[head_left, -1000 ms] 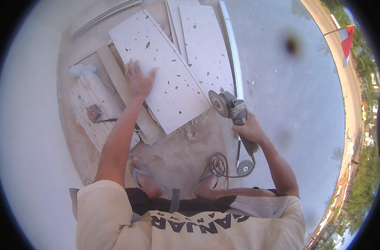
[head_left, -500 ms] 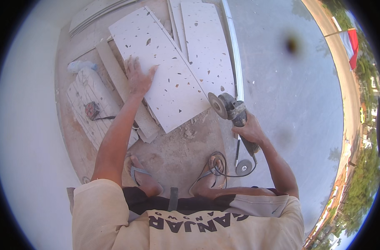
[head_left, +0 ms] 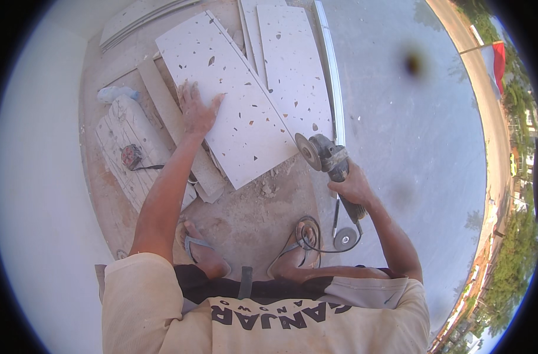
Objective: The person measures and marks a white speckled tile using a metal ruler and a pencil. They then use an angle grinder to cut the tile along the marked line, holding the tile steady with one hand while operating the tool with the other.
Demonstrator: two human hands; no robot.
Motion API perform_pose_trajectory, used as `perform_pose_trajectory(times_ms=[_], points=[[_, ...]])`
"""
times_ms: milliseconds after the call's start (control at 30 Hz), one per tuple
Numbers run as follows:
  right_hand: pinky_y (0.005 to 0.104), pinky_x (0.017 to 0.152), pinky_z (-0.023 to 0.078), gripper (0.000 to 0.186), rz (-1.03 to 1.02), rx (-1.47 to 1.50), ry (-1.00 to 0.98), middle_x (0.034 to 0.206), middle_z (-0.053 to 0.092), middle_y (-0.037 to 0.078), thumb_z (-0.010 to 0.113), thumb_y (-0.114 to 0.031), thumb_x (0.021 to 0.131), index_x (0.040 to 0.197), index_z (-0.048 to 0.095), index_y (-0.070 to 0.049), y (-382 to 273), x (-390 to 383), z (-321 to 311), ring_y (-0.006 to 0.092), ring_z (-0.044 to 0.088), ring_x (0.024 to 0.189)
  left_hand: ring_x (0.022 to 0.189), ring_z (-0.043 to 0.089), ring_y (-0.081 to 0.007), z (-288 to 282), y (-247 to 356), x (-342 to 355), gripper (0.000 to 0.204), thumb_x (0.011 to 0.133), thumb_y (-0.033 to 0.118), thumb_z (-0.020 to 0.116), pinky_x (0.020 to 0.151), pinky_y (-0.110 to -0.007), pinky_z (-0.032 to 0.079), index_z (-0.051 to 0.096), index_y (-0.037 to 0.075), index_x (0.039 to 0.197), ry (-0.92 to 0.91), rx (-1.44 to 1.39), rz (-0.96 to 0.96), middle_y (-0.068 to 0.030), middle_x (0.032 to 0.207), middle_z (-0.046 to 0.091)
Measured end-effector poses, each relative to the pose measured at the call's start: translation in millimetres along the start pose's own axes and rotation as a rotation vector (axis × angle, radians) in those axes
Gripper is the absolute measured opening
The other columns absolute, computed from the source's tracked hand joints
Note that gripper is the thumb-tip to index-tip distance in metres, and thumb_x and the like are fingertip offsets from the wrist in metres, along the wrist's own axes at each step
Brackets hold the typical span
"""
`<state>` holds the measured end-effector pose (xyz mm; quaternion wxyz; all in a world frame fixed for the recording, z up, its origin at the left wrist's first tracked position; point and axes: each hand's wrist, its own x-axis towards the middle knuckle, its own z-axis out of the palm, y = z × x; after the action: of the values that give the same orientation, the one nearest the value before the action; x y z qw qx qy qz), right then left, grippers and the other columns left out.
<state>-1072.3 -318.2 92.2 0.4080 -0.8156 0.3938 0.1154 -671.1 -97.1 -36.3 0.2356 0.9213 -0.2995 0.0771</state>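
Here, angle grinder (head_left: 332, 158), dusty dark body, thin round disc, sits beside near right corner of pale slab (head_left: 245, 106), flat, flecked with angular dark chips; disc-slab contact hard to judge. Right hand (head_left: 352, 184) wraps grinder body, some fingers hidden. Left hand (head_left: 199, 110) spread flat on slab's left side. Below grinder: 1 grey spare disc (head_left: 340, 239). Left: scuffed board (head_left: 120, 127), partly behind forearm (head_left: 164, 192). Farther slabs (head_left: 127, 23) cut off on top.
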Motion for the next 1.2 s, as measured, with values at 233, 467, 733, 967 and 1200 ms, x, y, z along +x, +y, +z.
perform_pose_trajectory(times_ms=[233,467,733,967,1200], points=[[0.0466,0.095,0.054,0.068,-0.016,-0.004,0.004,0.111,0.072,0.027,0.08,-0.024,0.068,0.126,0.061,0.006,3,0,1,0.0404,0.07,0.106,0.153,0.023,-0.048,1,1,0,0.1,0.092,0.062,0.069,0.127,-0.053,0.023,0.04,-0.012,0.152,0.004,-0.016,0.0,-0.0312,0.161,0.031],[0.046,0.094,0.055,0.067,0.007,-0.007,0.003,0.11,0.072,0.028,0.08,-0.024,0.068,0.124,0.061,0.008,-2,3,2,0.0407,0.071,0.106,0.154,0.022,-0.0475,0,0,0,0.097,0.091,0.059,0.071,0.127,-0.054,0.022,0.042,-0.012,0.15,0.03,-0.028,0.013,-0.0306,0.161,0.031],[0.0463,0.094,0.055,0.065,-0.015,-0.001,0.033,0.108,0.072,0.027,0.079,-0.023,0.067,0.122,0.062,0.008,-4,9,5,0.0401,0.071,0.104,0.153,0.023,-0.0481,-2,3,0,0.096,0.091,0.057,0.072,0.127,-0.054,0.021,0.043,-0.014,0.149,0.038,-0.047,0.023,-0.032,0.16,0.032],[0.0464,0.093,0.055,0.063,-0.036,0.004,0.043,0.107,0.072,0.026,0.079,-0.023,0.067,0.121,0.064,0.006,-9,12,4,0.04,0.071,0.104,0.152,0.023,-0.0495,-3,5,-2,0.096,0.091,0.057,0.072,0.127,-0.056,0.021,0.042,-0.014,0.149,0.036,-0.052,0.02,-0.032,0.159,0.032],[0.0465,0.094,0.054,0.064,-0.03,-0.006,0.041,0.108,0.072,0.026,0.079,-0.024,0.067,0.122,0.063,0.007,-9,16,5,0.0397,0.071,0.105,0.153,0.023,-0.0494,-5,6,-2,0.097,0.092,0.058,0.071,0.126,-0.056,0.022,0.041,-0.014,0.15,0.016,-0.061,0.009,-0.0309,0.159,0.032]])
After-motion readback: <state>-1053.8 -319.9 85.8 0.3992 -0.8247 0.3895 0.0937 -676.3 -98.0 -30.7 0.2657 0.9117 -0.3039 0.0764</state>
